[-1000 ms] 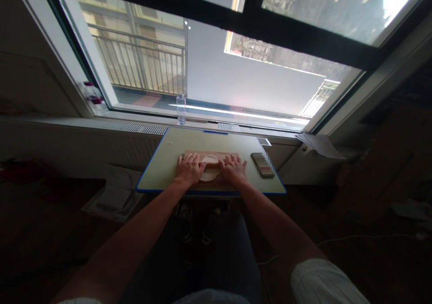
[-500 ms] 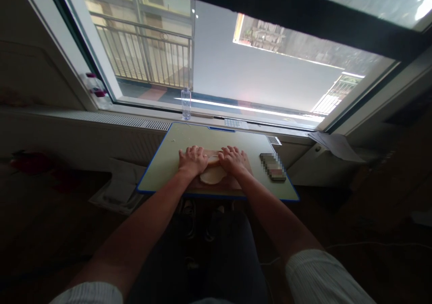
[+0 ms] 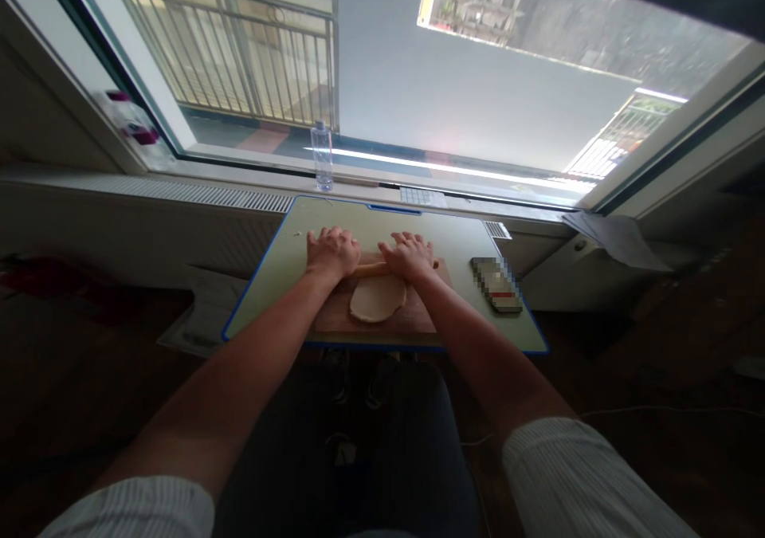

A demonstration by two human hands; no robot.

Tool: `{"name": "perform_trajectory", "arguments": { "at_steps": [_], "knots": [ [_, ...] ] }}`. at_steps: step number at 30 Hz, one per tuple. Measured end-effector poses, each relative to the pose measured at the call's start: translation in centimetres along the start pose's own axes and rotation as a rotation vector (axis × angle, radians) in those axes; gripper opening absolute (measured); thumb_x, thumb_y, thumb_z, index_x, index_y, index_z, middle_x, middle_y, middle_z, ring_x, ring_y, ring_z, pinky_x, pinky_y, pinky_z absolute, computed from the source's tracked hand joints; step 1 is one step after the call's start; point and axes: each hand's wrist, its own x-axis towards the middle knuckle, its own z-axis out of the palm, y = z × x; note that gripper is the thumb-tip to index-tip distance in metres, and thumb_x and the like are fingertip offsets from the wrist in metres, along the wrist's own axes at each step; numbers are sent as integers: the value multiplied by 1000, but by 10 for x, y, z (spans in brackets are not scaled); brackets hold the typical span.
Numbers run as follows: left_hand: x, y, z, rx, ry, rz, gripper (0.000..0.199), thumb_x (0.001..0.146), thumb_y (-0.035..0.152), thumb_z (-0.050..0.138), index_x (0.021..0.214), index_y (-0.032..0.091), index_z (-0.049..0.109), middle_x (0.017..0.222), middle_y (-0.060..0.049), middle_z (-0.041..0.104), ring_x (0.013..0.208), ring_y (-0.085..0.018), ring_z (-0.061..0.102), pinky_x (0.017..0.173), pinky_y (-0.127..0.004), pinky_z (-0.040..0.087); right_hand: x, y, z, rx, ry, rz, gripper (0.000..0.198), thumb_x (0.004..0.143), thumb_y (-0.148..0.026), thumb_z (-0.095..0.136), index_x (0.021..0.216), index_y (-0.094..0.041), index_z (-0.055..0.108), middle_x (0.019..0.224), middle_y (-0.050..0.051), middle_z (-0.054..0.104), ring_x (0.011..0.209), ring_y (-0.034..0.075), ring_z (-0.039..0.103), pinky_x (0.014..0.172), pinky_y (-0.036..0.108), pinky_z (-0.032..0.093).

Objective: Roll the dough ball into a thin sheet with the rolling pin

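Dough [image 3: 378, 299] flat on board [image 3: 420, 319], just below frame centre. I see left hand [image 3: 333, 251] and right hand [image 3: 409, 253] spread wide over rolling pin [image 3: 370, 269], probably for even pressure.

a pale, flattened round of dough [image 3: 378, 300] lies near the front edge of the wooden board [image 3: 418, 320]; a wooden rolling pin [image 3: 371, 269] lies crosswise at its far rim.

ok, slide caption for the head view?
Left hand and right hand on a rolling pin at flattened dough's far edge, brown board beneath.
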Motion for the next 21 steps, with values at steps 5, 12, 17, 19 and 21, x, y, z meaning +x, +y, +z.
{"name": "perform_trajectory", "arguments": {
  "at_steps": [5,12,17,19,21],
  "knots": [
    [16,-3,0,32,40,22,45,104,35,36,121,20,74,132,-19,71,128,-37,59,111,-57,37,14,-3,-1,23,-26,20,67,102,-68,44,150,-25,63,158,11,59,143,35,50,121,57,34],
    [19,-4,1,59,1,29,45,104,37,37,119,19,76,131,-18,72,125,-35,62,103,-51,46,14,-5,-4,11,-46,19,67,103,-69,44,149,-26,64,158,12,59,145,35,49,122,57,34],
    [6,-3,2,47,-34,31,48,104,37,34,118,20,77,131,-17,72,125,-33,62,103,-49,48,-3,-1,-4,-6,-38,19,64,104,-68,41,150,-29,62,158,9,60,144,33,49,120,55,35],
    [-1,-1,0,40,-42,33,49,105,37,33,118,20,77,130,-17,73,124,-33,63,103,-50,49,-12,1,-4,-26,-38,12,62,105,-67,42,151,-30,61,158,9,59,143,33,50,120,55,36],
    [-10,2,-3,37,-45,32,49,105,37,32,119,21,77,131,-17,73,124,-34,63,103,-51,49,-21,3,-4,-54,-32,7,60,105,-66,42,151,-31,61,157,9,59,142,33,50,119,55,35]
  ]
}}
